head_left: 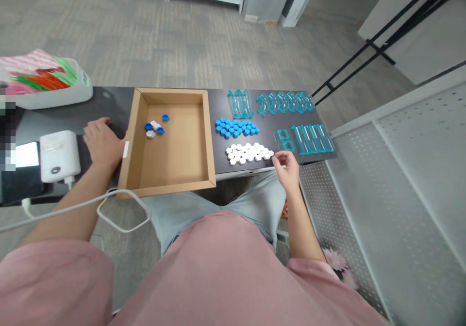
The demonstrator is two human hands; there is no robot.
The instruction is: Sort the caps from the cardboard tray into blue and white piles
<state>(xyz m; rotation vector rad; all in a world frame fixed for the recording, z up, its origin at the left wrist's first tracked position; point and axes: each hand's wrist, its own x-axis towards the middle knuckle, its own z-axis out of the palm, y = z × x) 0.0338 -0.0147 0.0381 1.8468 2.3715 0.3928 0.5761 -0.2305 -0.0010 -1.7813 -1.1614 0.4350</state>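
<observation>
Bordering white hexagons [249,153], right fingers [281,155] curled, grip unclear; left fingers [95,124] spread beside cardboard box [171,188] (white label [125,149]).

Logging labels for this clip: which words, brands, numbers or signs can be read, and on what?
No text is readable.
White power bank: faint marks, too blurred to read.
Phone: too blurred to read.
White sticker on cardboard box: no legible print.
White pieces, blue pieces: no lettering visible.

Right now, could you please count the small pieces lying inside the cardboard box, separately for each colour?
Blue pieces: 3
White pieces: 2
Total visible inside the cardboard box: 5
</observation>
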